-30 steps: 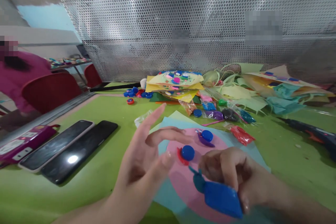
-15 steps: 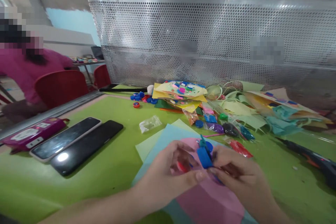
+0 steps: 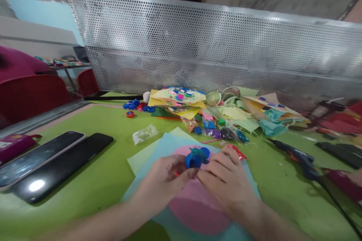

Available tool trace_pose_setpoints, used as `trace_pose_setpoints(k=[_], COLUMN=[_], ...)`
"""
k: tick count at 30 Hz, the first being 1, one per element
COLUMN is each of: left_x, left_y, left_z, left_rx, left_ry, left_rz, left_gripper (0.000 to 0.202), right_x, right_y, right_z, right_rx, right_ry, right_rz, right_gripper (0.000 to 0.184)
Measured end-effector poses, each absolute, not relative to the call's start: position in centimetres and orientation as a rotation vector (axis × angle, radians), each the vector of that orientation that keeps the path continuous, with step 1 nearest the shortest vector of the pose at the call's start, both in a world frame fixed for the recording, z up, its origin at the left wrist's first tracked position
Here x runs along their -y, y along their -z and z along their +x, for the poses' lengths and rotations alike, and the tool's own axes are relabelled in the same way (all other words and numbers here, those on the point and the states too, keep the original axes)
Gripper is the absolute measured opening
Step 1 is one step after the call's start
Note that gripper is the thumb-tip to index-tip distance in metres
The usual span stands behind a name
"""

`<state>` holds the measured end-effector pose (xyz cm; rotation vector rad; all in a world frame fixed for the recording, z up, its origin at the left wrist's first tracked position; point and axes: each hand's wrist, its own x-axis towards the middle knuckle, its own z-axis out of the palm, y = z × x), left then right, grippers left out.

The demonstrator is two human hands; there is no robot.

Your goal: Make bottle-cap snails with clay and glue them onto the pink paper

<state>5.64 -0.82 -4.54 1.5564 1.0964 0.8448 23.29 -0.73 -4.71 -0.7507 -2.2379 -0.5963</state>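
A blue bottle cap [image 3: 193, 160] is held up with its hollow side towards me, and a teal lump that looks like modelling clay [image 3: 198, 152] shows at its top. My left hand [image 3: 166, 173] is closed on the cap's left side, thumb beneath it. My right hand [image 3: 226, 177] is closed against its lower right edge; its fingertips are partly hidden. Below both hands lies a pink paper circle [image 3: 198, 211] on a light blue sheet [image 3: 158, 154]. Another blue cap [image 3: 205, 153] is just behind. Something red shows beside my left fingers, mostly hidden.
Two phones [image 3: 65, 165] and a purple pouch [image 3: 17, 146] lie left. Clay packets [image 3: 212, 133], loose caps [image 3: 131, 104] and stacked paper crafts [image 3: 177, 101] sit at the back, before a perforated metal panel [image 3: 169, 37]. A glue gun [image 3: 296, 158] with a cord is right.
The view has swung to the right. The blue cap has turned so its hollow side faces me, and my right hand has rolled over, showing its back.
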Motion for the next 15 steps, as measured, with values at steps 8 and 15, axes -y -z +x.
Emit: trace_pose_setpoints(k=[8,15], left_x=[0.4,0.9], left_y=[3.9,3.6], left_z=[5.6,5.6], left_rx=[-1.079,-1.093], left_ry=[-0.868,-0.774], left_rz=[1.563,1.554], left_gripper=[0.028,0.027], right_x=[0.5,-0.3], right_y=[4.2,4.1], right_z=[23.2,23.5], right_rx=[1.993,1.826], right_ry=[0.151,-0.219], right_rz=[-0.794,-1.024], right_gripper=[0.007,0.016])
